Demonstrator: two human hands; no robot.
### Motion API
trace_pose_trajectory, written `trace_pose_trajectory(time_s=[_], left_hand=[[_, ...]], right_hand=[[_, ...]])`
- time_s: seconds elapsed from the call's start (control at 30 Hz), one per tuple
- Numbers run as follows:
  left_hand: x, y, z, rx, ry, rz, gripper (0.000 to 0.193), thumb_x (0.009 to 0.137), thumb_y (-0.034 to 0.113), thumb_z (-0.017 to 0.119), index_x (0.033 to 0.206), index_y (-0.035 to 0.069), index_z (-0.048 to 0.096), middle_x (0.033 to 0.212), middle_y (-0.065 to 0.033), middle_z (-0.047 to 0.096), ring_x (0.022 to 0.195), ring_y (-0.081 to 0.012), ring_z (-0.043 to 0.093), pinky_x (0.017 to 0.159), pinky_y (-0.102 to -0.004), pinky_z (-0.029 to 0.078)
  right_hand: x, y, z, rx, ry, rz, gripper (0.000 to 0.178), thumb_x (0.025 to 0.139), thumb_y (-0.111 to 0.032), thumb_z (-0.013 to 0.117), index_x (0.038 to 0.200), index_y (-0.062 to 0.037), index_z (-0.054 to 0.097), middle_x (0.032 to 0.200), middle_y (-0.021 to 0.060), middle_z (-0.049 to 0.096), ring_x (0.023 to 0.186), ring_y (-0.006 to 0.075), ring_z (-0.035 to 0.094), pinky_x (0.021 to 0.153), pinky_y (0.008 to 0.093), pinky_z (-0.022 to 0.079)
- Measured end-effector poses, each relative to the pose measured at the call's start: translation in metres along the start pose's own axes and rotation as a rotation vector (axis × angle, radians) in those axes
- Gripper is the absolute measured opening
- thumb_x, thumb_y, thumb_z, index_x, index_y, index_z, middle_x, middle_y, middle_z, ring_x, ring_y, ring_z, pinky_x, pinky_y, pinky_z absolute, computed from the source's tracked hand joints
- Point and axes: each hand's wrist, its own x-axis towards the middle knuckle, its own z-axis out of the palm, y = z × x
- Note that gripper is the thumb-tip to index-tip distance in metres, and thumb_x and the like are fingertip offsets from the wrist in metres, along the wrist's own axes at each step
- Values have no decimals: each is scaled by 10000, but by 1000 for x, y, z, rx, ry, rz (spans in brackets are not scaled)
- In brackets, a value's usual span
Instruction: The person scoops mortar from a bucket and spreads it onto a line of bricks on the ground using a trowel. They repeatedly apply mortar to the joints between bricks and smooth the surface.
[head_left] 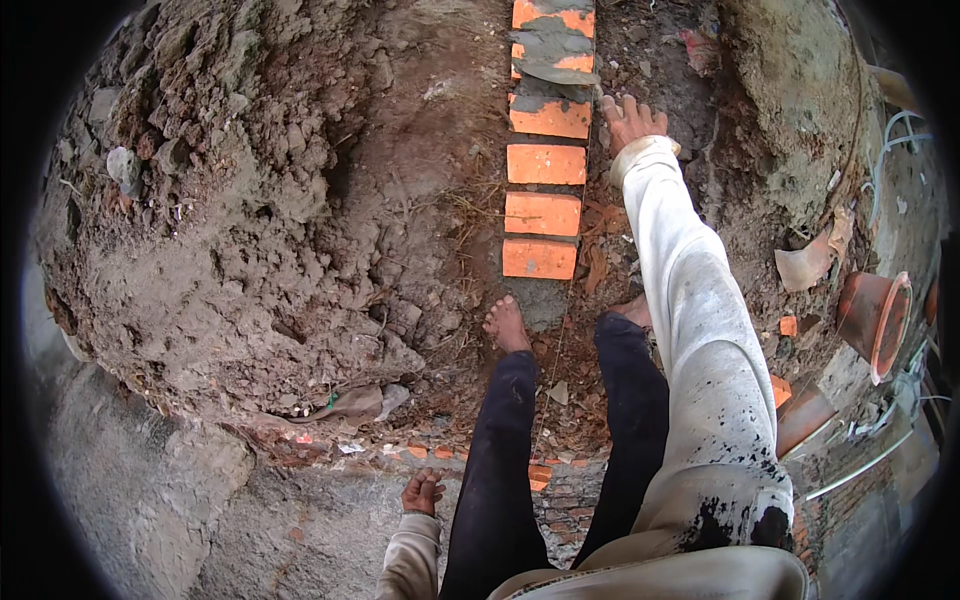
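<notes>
A straight row of orange bricks [543, 213] runs away from my feet, with grey mortar [548, 45] spread over the far ones. My right hand [632, 122] reaches forward to the right side of the row, its fingers closed. From it a mortar-smeared trowel [555, 73] extends left, its blade lying flat over the wet mortar; the handle is hidden under the hand. Down at the lower left, beside my left leg, my left hand [422, 492] hangs with its fingers curled and nothing visible in them.
A heap of loose earth [250, 220] rises on the left. Mortar bed [540, 302] shows between my bare feet, with a thin string line along the row's right side. At the right lie a reddish-brown bucket [872, 318], broken pot pieces [808, 262] and brick fragments [788, 326].
</notes>
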Motion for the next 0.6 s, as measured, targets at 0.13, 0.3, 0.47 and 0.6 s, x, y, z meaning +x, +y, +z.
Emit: trace_pose_trajectory(time_s=[0.13, 0.3, 0.47, 0.6], left_hand=[[-7, 0, -7, 0, 2, 10, 326, 829, 199, 599, 1107, 32, 563, 902, -70, 653, 663, -150, 615, 567, -271, 499], [-6, 1, -3, 5, -11, 21, 319, 832, 199, 603, 1102, 32, 567, 916, -74, 655, 667, -143, 614, 569, -261, 491], [-1, 12, 2, 10, -14, 59, 296, 837, 176, 606, 1095, 34, 573, 915, -57, 654, 669, -126, 607, 569, -239, 476], [2, 12, -8, -23, 2, 37, 306, 843, 173, 600, 1105, 21, 561, 907, -51, 650, 653, -120, 596, 563, -228, 470]], right_hand=[[-38, 6, 11, 148, 25, 54, 574, 801, -164, 606, 1317, -224, 361, 1187, 102, 431, 1073, 299, 511, 858, 461, 448], [-48, -12, 58, 360, -95, -7, 389, 930, -326, 383, 1273, -144, 403, 1171, 193, 490, 996, 372, 572, 821, 466, 477], [-33, -17, 74, 532, -150, 158, 391, 913, -323, 406, 1236, -102, 435, 1107, 275, 520, 984, 431, 556, 833, 489, 463], [-48, -57, 108, 855, -97, 263, 389, 881, -334, 453, 1162, -68, 496, 949, 278, 597, 944, 453, 564, 808, 484, 462]])
